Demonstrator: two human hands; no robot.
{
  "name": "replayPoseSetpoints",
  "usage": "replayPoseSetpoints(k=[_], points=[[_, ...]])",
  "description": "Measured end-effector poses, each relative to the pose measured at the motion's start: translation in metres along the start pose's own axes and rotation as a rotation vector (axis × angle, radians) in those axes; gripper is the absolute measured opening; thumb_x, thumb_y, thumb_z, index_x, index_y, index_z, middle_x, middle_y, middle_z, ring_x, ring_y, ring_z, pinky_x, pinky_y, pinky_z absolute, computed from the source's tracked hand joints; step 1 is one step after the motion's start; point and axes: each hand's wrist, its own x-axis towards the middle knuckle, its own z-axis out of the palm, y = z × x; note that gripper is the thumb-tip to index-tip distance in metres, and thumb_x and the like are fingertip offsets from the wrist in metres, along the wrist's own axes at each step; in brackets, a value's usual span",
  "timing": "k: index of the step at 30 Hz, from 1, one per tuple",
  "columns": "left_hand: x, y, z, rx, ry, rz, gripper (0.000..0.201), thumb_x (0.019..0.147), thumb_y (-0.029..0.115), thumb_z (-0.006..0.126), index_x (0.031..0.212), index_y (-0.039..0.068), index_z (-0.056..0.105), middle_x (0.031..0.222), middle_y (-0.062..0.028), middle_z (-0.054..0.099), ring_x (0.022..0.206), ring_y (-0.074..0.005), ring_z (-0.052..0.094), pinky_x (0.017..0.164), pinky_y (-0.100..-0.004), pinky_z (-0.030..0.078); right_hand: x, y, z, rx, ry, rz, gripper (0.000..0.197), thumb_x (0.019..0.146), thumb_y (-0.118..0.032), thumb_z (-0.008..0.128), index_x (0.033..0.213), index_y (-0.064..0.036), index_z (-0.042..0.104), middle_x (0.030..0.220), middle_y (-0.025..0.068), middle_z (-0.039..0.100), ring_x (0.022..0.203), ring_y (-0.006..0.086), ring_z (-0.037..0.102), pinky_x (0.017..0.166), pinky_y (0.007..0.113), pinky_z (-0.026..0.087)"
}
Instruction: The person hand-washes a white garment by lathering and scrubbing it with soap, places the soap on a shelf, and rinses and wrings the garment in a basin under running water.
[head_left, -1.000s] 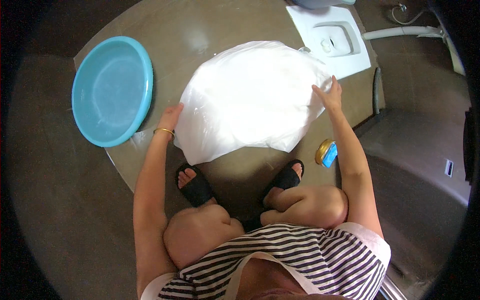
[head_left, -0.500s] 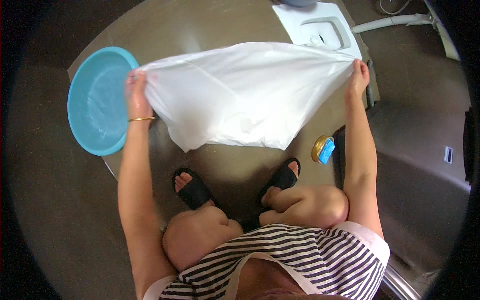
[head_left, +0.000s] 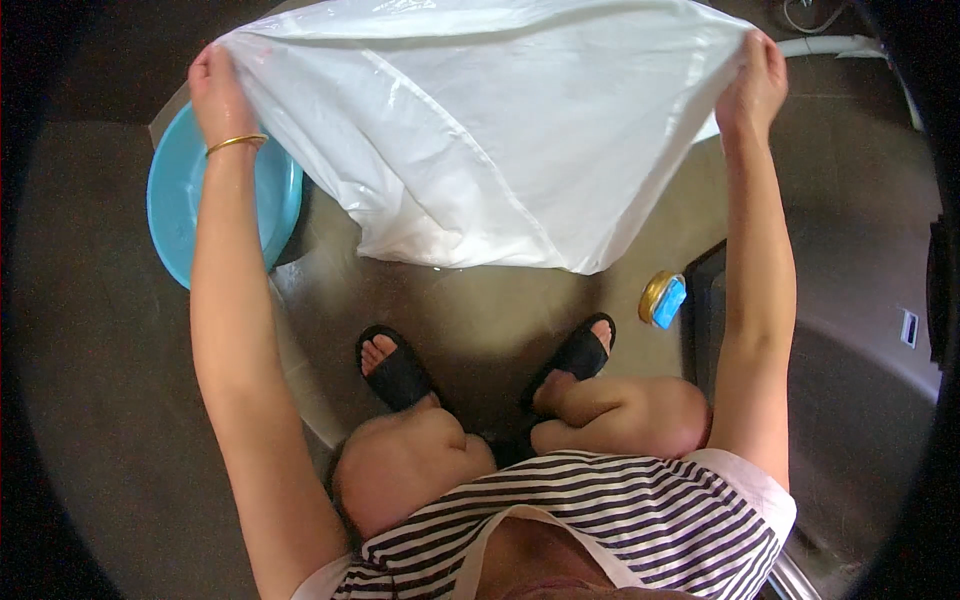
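A large white cloth (head_left: pixel 490 130) hangs stretched out in the air in front of me, above the wet floor. My left hand (head_left: pixel 215 90), with a gold bangle on the wrist, grips its upper left corner. My right hand (head_left: pixel 755 85) grips the upper right corner. Both arms are raised and held wide apart. The cloth's lower edge sags to a point near the middle, just ahead of my feet in black sandals (head_left: pixel 395 365).
A light blue plastic basin (head_left: pixel 175 205) lies on the floor at the left, partly behind my left forearm. A small round gold and blue container (head_left: pixel 662 298) sits on the floor by my right foot. A white hose (head_left: pixel 840 45) runs along the top right.
The cloth lay spread flat on the floor; both hands took its edges, lifted it and pulled it wide. It now hangs higher and closer to me.
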Motion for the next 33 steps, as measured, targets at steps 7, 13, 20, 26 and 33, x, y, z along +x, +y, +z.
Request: replayPoseSetpoints(k=[7, 13, 20, 26, 33], points=[[-0.104, -0.037, 0.030, 1.134, -0.381, 0.454, 0.061, 0.068, 0.018, 0.067, 0.120, 0.004, 0.038, 0.117, -0.0205, 0.045, 0.110, -0.0349, 0.041, 0.095, -0.0378, 0.032, -0.050, 0.065, 0.003, -0.859, -0.505, -0.385, 0.037, 0.075, -0.015, 0.059, 0.108, -0.0020, 0.049, 0.101, 0.0137, 0.052, 0.090, 0.0261, 0.052, 0.075, 0.034, 0.043], [-0.229, -0.062, 0.016, 0.932, -0.878, 0.355, 0.047, 0.068, 0.017, 0.065, 0.111, 0.010, 0.048, 0.106, -0.0123, 0.052, 0.099, -0.0286, 0.049, 0.085, -0.0373, 0.039, -0.179, 0.066, -0.004, -0.919, -1.246, -0.456, 0.062, 0.067, -0.032, 0.068, 0.120, -0.0129, 0.042, 0.116, 0.0163, 0.044, 0.106, 0.0299, 0.044, 0.088, 0.038, 0.036], [-0.203, -0.063, -0.011, 0.892, -0.893, -0.265, 0.057, 0.059, 0.016, 0.072, 0.111, 0.011, 0.049, 0.087, -0.0092, 0.053, 0.082, -0.0274, 0.053, 0.075, -0.0354, 0.043, -0.166, 0.077, -0.019, -1.046, -1.249, -0.037, 0.017, 0.075, -0.014, 0.054, 0.089, -0.0061, 0.058, 0.087, 0.0116, 0.057, 0.087, 0.0262, 0.055, 0.072, 0.035, 0.044], [-0.213, -0.041, 0.021, 0.902, -1.029, 0.024, 0.077, 0.057, 0.027, 0.076, 0.122, 0.011, 0.037, 0.092, -0.0121, 0.055, 0.086, -0.0301, 0.054, 0.078, -0.0357, 0.043, -0.113, 0.023, 0.011, -0.476, -0.930, -0.067, 0.014, 0.078, -0.016, 0.054, 0.086, -0.0040, 0.057, 0.095, 0.0085, 0.052, 0.092, 0.0194, 0.049, 0.078, 0.030, 0.039], [-0.127, 0.007, 0.029, 0.580, -0.767, 0.161, 0.028, 0.058, 0.018, 0.073, 0.078, 0.003, 0.062, 0.102, -0.0113, 0.055, 0.093, -0.0254, 0.052, 0.078, -0.0315, 0.041, -0.081, -0.001, 0.004, -0.333, -0.570, 0.300, 0.021, 0.086, -0.025, 0.047, 0.087, -0.0040, 0.052, 0.075, -0.0002, 0.057, 0.074, 0.0162, 0.053, 0.068, 0.029, 0.042]])
